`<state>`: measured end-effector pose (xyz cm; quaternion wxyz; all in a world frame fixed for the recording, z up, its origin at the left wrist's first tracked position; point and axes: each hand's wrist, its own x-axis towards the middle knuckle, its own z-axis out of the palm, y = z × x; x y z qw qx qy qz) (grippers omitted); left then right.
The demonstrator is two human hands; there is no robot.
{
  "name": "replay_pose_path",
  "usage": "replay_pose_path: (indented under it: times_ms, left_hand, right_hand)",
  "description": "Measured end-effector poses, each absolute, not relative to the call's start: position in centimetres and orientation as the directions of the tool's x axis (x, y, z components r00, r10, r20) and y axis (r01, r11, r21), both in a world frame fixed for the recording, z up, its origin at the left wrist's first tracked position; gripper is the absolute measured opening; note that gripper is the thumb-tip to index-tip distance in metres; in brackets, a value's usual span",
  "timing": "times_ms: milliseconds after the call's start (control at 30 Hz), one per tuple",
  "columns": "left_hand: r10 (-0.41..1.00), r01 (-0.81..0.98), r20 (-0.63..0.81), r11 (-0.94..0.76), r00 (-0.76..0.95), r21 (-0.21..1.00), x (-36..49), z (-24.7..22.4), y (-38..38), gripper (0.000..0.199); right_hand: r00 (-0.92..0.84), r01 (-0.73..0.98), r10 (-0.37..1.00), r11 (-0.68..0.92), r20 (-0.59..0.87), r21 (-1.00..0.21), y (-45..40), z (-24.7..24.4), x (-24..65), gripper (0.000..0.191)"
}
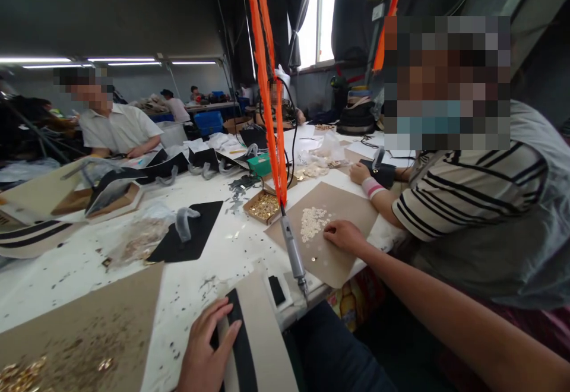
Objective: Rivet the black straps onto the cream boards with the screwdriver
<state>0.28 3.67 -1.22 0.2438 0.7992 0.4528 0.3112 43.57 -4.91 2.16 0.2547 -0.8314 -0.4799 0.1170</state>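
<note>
My left hand [212, 341] rests on a beige panel [267, 338] with a black strip [241, 344], at the near edge of the table; its thumb and fingers are apart, lying along the strip. My right hand [344, 236] reaches over a brown sheet [347, 205], fingers bent down together beside a spread of small pale washers [314, 221]; whatever is at its fingertips is too small to make out. Between my hands a grey electric screwdriver [294, 252] hangs tip down from orange straps [271, 101].
A box of gold fittings [262, 206] stands behind the screwdriver. Left are a black panel [196, 240] with a clear loop and a brown board [89, 321] bearing gold pieces. A person in a striped shirt [481, 184] sits at the right, hands on a black piece [380, 173].
</note>
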Motion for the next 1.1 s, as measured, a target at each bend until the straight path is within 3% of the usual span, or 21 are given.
replay_pose_path:
  times_ms: [167,567,1100]
  left_hand:
    - [0.883,0.580,0.266,-0.458,0.387,0.674,0.4,-1.1,3.8,0.040]
    - [0.877,0.580,0.272,-0.468,0.396,0.667,0.0,-2.1,4.1,0.041]
    - [0.845,0.543,0.343,-0.528,0.409,0.653,-0.2,-3.1,4.6,0.042]
  right_hand:
    - [0.507,0.741,0.862,-0.440,-0.007,-0.508,-4.5,1.9,44.0,0.024]
    - [0.463,0.733,0.864,-0.499,-0.198,-0.463,-2.3,2.7,45.9,0.010]
    - [0.415,0.717,0.857,-0.515,-0.306,-0.469,-1.9,3.2,45.8,0.011]
